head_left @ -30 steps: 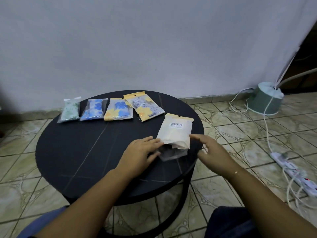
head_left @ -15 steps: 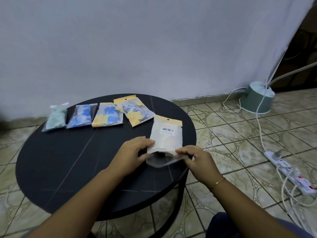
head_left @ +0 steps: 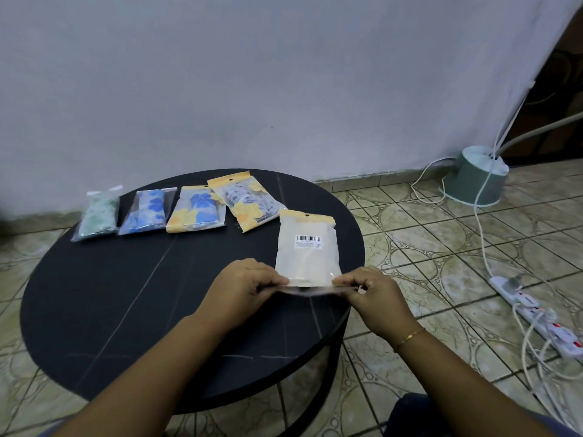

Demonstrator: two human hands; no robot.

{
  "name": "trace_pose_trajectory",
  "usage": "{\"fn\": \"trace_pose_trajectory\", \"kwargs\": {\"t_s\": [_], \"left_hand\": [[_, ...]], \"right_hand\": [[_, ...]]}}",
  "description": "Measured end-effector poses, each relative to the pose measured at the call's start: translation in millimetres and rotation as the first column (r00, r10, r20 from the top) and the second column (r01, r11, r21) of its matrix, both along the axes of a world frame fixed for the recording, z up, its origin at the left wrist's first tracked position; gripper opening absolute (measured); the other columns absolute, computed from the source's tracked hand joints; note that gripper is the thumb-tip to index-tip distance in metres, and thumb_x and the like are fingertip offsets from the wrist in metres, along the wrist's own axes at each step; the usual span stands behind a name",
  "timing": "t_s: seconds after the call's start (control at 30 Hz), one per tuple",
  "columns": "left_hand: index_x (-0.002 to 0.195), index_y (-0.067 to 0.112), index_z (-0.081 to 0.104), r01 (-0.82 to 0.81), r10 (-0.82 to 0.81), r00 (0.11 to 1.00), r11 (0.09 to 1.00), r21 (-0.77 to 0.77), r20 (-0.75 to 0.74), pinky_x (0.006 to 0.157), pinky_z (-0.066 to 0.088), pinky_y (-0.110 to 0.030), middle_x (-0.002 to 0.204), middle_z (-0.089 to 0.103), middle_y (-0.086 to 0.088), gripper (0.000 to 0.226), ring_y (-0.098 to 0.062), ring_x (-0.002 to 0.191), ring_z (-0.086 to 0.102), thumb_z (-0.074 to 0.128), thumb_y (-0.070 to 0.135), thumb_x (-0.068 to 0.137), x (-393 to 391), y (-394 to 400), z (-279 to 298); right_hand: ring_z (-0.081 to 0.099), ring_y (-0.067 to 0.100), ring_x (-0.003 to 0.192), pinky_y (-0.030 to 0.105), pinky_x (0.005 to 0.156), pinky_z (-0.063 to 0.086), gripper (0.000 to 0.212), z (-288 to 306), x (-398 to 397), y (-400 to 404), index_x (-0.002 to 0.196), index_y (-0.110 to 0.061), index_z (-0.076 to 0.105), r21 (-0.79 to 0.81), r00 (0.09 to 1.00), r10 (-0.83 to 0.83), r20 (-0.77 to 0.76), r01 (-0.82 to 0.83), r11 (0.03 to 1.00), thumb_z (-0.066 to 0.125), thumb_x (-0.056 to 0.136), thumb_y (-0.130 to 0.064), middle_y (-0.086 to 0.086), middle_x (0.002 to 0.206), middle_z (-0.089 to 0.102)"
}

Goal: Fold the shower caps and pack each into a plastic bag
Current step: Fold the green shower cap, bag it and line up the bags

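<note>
A pale plastic bag [head_left: 306, 247] with a barcode label and a yellow header lies back-up on the round black table [head_left: 126, 298], near its right edge. My left hand [head_left: 246, 283] pinches the left end of the bag's clear near flap, and my right hand [head_left: 370, 290] pinches the right end. The flap is stretched flat between them. What the bag holds is hidden. Several packed bags lie in a row at the table's far side: green [head_left: 97, 216], blue [head_left: 146, 211], blue and yellow [head_left: 197, 208], grey and yellow [head_left: 247, 200].
A white wall stands close behind the table. On the tiled floor at the right sit a green bucket-shaped base [head_left: 478, 176] with cables and a white power strip [head_left: 536, 313]. My knee [head_left: 419, 414] shows at the bottom right.
My right hand came in from the table's edge and took the flap's right end. Both hands now pull the flap taut, where it hung loose and crumpled before.
</note>
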State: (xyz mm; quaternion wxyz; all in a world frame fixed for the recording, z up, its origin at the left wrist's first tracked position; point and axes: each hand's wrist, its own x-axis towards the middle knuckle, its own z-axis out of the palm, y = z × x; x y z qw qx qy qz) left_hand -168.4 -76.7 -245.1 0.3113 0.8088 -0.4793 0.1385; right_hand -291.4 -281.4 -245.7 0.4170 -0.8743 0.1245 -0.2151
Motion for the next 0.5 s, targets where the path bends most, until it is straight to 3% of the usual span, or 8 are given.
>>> {"fn": "trace_pose_trajectory", "kwargs": {"t_s": [0.1, 0.2, 0.3, 0.4, 0.5], "left_hand": [[0.09, 0.029, 0.075, -0.106, 0.085, 0.923, 0.994, -0.034, -0.375, 0.077, 0.045, -0.005, 0.075, 0.067, 0.025, 0.019, 0.009, 0.084, 0.063, 0.077, 0.015, 0.077, -6.0, 2.3, 4.7], [0.083, 0.03, 0.071, -0.151, 0.112, 0.777, 0.988, -0.012, -0.619, 0.072, 0.046, -0.007, 0.077, 0.072, 0.013, 0.013, 0.005, 0.077, 0.065, 0.078, 0.021, 0.077, -7.9, -0.1, 8.6], [0.078, 0.032, 0.073, -0.182, 0.154, 0.73, 0.983, 0.028, -0.666, 0.078, 0.046, -0.017, 0.082, 0.071, 0.018, 0.003, 0.002, 0.081, 0.064, 0.073, 0.032, 0.08, -7.2, 1.4, 9.9], [0.072, 0.038, 0.07, -0.226, 0.257, 0.723, 0.965, 0.132, -0.641, 0.099, 0.033, -0.032, 0.079, 0.068, 0.026, 0.017, -0.002, 0.095, 0.059, 0.063, 0.045, 0.086, -5.7, 1.4, 10.7], [0.07, 0.032, 0.068, -0.302, 0.374, 0.686, 0.927, 0.224, -0.624, 0.092, 0.017, -0.028, 0.079, 0.066, 0.021, 0.028, -0.007, 0.103, 0.054, 0.057, 0.05, 0.088, -5.4, -3.2, 14.5]], "right_hand": [[0.054, -0.014, 0.072, 0.0, 0.067, 0.038, 0.017, 1.8, 0.4, -4.1, 0.084, -0.012, 0.074, 0.147, 0.997, 0.015, -0.07, -0.005, 0.989, 0.071, 0.077, 0.003, -0.007, 0.079, 0.062], [0.057, -0.005, 0.078, -0.001, 0.068, 0.04, 0.014, 6.4, 1.6, -7.4, 0.089, -0.011, 0.073, 0.292, 0.992, 0.046, -0.117, -0.01, 0.956, 0.07, 0.08, -0.002, -0.003, 0.087, 0.067], [0.058, 0.0, 0.077, 0.002, 0.066, 0.042, 0.008, 10.8, 2.9, -4.6, 0.089, -0.009, 0.072, 0.338, 0.991, 0.063, -0.114, -0.021, 0.941, 0.065, 0.086, -0.009, -0.004, 0.083, 0.067], [0.055, 0.013, 0.074, 0.024, 0.069, 0.044, 0.021, 10.0, 8.2, -0.4, 0.081, -0.001, 0.068, 0.32, 0.989, 0.033, -0.144, 0.015, 0.947, 0.059, 0.091, -0.017, 0.003, 0.077, 0.063], [0.054, 0.02, 0.075, 0.035, 0.073, 0.046, 0.029, 7.9, 16.3, 2.5, 0.076, -0.004, 0.064, 0.234, 0.972, -0.051, -0.231, 0.107, 0.966, 0.056, 0.092, -0.027, 0.005, 0.075, 0.061]]}}
